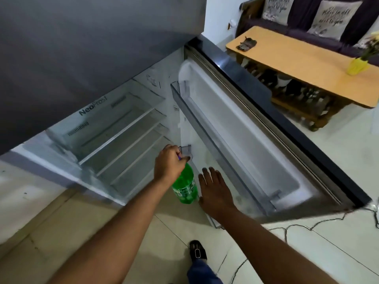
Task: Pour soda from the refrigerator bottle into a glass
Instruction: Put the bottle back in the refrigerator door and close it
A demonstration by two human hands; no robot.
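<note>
A green soda bottle [185, 186] stands upright at the foot of the open refrigerator door [235, 140], by the lower door shelf. My left hand [169, 163] is closed around the bottle's neck and cap from above. My right hand [215, 189] is spread flat just to the right of the bottle, fingers apart, close to it, holding nothing. The refrigerator [114, 136] is open, with bare glass shelves inside. No glass is in view.
The refrigerator door swings out to the right. Beyond it stands a wooden table [303, 64] with a yellow vase [356, 66] and a small dark object [246, 44]. A sofa with cushions [332, 15] is behind. My foot [198, 251] and a cable [297, 224] are on the tiled floor.
</note>
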